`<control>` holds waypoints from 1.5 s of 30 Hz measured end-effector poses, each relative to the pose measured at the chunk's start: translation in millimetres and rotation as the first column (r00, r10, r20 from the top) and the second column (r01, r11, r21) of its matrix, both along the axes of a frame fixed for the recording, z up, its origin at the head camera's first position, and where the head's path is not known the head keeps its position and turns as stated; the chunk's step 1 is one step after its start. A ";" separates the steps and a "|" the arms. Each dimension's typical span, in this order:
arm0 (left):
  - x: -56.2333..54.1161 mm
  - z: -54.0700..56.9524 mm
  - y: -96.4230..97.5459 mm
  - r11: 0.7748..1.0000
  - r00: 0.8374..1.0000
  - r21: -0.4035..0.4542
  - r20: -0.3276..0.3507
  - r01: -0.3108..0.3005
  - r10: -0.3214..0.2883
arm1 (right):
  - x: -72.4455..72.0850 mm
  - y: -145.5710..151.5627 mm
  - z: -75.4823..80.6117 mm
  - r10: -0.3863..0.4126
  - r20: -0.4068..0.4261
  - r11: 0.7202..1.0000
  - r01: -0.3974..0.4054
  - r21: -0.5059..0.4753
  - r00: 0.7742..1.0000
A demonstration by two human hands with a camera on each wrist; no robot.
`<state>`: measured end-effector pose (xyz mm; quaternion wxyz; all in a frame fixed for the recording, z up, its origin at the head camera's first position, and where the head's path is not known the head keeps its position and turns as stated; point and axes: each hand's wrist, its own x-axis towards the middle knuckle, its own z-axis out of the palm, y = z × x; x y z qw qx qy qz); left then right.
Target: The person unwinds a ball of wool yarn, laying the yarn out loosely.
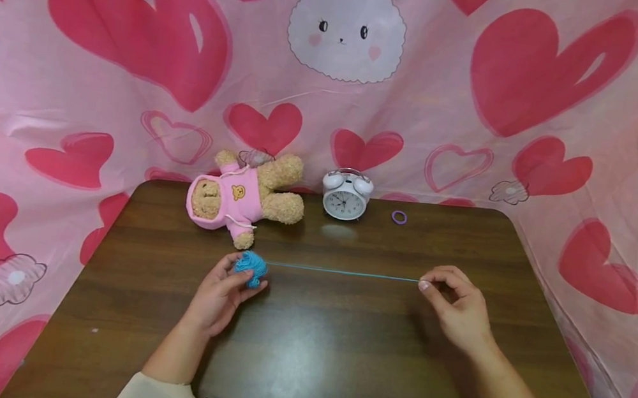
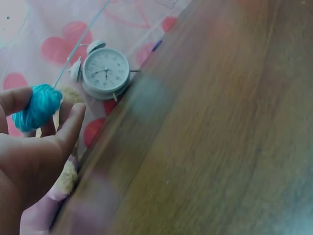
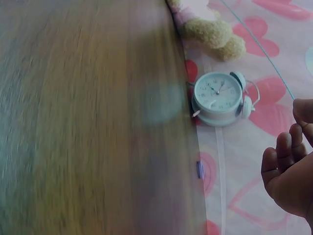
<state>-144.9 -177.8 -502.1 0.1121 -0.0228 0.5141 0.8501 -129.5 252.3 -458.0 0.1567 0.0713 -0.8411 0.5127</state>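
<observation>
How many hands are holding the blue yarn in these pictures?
2. The left hand holds the blue yarn ball, in front of the toy bear; the right hand pinches the strand stretched from it.

Pink cloth bore red hearts, large ones at ten and two o'clock, and a white rabbit face at twelve; pale glare lit the dark wooden surface toward six.

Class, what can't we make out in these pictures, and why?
- Head view: part of the blue yarn, covered by the left hand.
- Head view: the pale speck, too small to identify.
- Right wrist view: the right hand, cut off by the right edge.
- Right wrist view: the head of the teddy bear, beyond the top edge.
</observation>
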 end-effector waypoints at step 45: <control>13.4 1.3 -77.0 0.982 0.985 0.107 -0.065 -0.153 0.160 | 5.6 109.2 -22.7 -0.284 0.279 0.950 0.308 -0.047 0.918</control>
